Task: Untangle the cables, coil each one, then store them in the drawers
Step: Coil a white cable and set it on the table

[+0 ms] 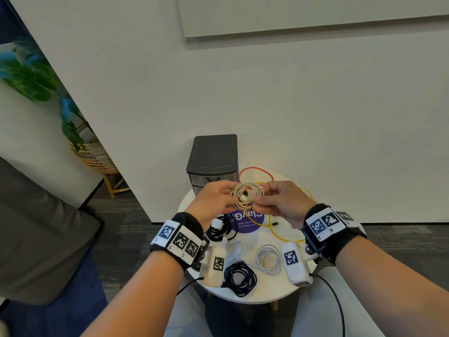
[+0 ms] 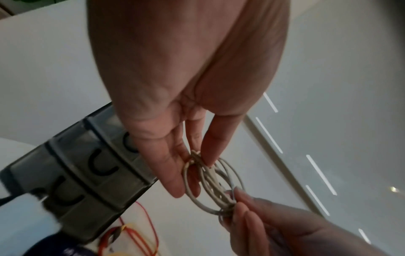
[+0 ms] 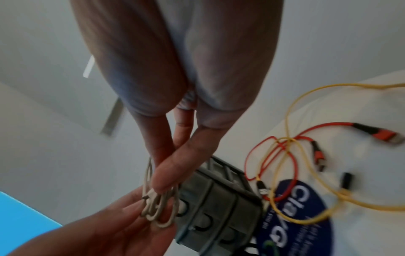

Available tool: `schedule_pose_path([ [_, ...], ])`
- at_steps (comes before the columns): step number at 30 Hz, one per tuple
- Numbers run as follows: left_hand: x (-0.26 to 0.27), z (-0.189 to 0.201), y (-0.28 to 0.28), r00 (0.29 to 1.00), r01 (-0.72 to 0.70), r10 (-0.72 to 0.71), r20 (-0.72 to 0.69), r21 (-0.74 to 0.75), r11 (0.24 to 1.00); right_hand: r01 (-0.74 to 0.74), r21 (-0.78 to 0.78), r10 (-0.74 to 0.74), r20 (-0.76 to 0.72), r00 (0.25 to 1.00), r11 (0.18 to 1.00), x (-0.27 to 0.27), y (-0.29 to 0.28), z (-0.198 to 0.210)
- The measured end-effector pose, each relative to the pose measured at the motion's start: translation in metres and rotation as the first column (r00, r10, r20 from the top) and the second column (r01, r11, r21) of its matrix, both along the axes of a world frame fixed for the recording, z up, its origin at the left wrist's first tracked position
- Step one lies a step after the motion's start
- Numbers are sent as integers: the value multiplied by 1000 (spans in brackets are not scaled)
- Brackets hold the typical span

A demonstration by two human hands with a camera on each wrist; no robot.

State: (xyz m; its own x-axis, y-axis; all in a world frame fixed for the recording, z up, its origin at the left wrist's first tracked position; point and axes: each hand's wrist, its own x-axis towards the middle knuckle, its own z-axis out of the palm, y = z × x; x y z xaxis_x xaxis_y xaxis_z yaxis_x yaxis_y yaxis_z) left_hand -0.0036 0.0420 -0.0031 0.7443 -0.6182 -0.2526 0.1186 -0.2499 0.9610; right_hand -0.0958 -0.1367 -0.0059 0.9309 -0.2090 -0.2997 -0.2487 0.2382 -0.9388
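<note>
I am holding a coiled beige cable [image 1: 247, 196] up in the air between both hands, above the far part of the round white bench [image 1: 264, 291]. My left hand [image 1: 211, 201] is pinching the coil's left edge between thumb and fingertips, with the other fingers lying loosely alongside, and my right hand [image 1: 281, 203] is pinching its right edge the same way. One of the cable's plugs is lying across the middle of the loops.

Just behind the coil, the dark grey drawer unit [image 1: 212, 161] is standing at the back of the bench against the wall; the wrist views are showing its translucent drawer fronts pushed in. Beside it on the right, a red cable [image 1: 255, 170] and a yellow cable [image 1: 284, 235] are lying loose and crossing each other on the bench top. Their loops are partly overlying a round purple sticker [image 1: 245, 226].

Nearer to me, a black cable [image 1: 220, 229] is sitting bundled at the left. A white coil [image 1: 268, 260] is resting in the middle, and a second black coil [image 1: 240, 278] is lying by the near edge. A further white cable [image 1: 234, 249] is lying between the two black ones, partly hidden by my left wrist.
</note>
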Motion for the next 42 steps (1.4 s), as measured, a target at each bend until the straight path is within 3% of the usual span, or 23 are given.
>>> schedule_pose_path([
  [5, 1, -13, 0, 980, 25, -51, -193, -137, 990, 25, 200, -16, -47, 999, 979, -3, -9, -22],
  [8, 2, -15, -2, 962, 46, -94, -256, -190, 981, 31, 244, -18, -56, 998, 969, -2, -13, -27],
  [12, 3, -20, -7, 995, 80, -78, -59, 23, 997, -12, 158, 29, -107, 994, 987, 1, -13, -32],
  [17, 9, -26, -6, 976, 148, -184, 120, 258, 955, -56, 40, 61, -160, 985, 998, 6, -14, -39],
  [22, 10, -38, -12, 868, 137, -353, 350, 515, 846, -39, -135, 10, -206, 978, 990, 9, -14, -57],
  [26, 7, -43, -16, 812, 112, -421, 405, 600, 792, -48, -131, 19, -218, 976, 990, 9, -11, -72],
  [30, 7, -50, -23, 718, 44, -535, 445, 739, 673, -71, -155, 28, -262, 965, 985, 12, -13, -83],
  [33, 6, -55, -27, 690, 20, -586, 426, 797, 603, -184, -339, 61, -342, 938, 923, 14, -13, -92],
  [38, 4, -61, -26, 689, 56, -616, 382, 819, 571, -291, -510, 66, -413, 908, 809, 20, -8, -101],
  [40, 3, -62, -26, 686, 64, -631, 363, 833, 549, -337, -648, 57, -413, 909, 683, 22, -5, -103],
  [42, 1, -62, -27, 683, 67, -648, 338, 854, 516, -362, -793, 66, -380, 923, 490, 23, 0, -103],
])
